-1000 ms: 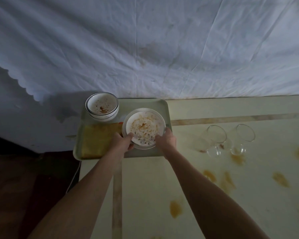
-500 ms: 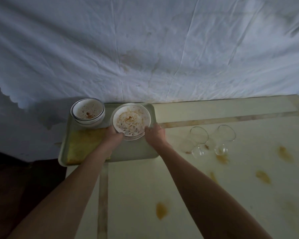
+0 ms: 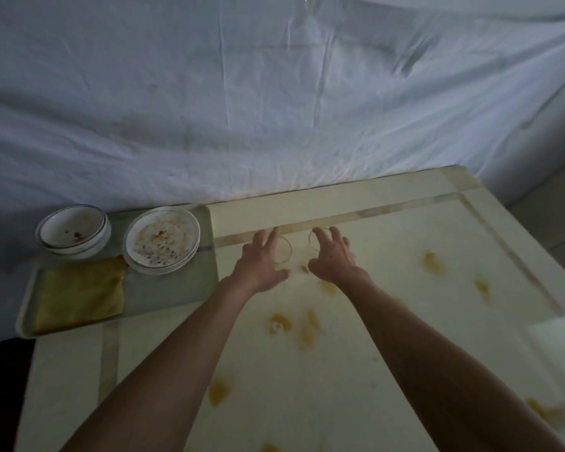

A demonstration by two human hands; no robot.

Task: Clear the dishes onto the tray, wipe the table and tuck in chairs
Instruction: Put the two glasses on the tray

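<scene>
From the head view, two clear glasses stand near the counter's (image 3: 356, 321) far edge: left hand (image 3: 261, 261) over the left glass (image 3: 282, 252), right hand (image 3: 331, 257) over the right glass (image 3: 313, 241), fingers spread, gripping nothing. Thin, smooth glass is probably light, slippery and breakable; hold each round its wall.

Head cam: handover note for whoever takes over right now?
Left hand and right hand: both open, fingers spread, each over one of the two glasses on the table; no grip visible yet.
Tray at the table's left edge holds the stacked bowls, the dirty plate and a yellow cloth.
Done: bowls and plate cleared.
Left: glasses onto tray, wipe the orange stains, tuck in chairs, none in view.
</scene>
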